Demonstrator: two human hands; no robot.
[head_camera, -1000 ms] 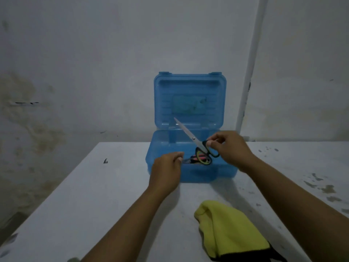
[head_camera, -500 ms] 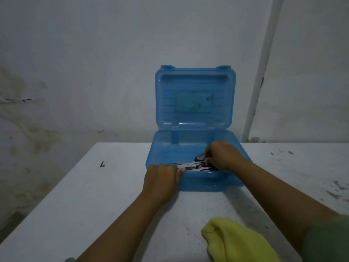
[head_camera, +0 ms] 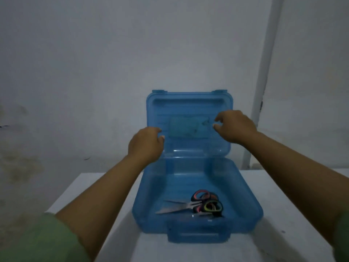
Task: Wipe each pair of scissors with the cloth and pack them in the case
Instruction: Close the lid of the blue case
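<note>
Scissors (head_camera: 198, 205) lie piled in the blue case (head_camera: 245, 205), front right of its tray, blades pointing left: steel, stiff and sharp, so take them by the rubbery loop handles. Translucent plastic lid (head_camera: 188, 103) stands upright; looks light and a bit flexy. Your left hand (head_camera: 144, 144) and right hand (head_camera: 234, 127) hover before it, fingers loosely curled, gripping nothing.
</note>
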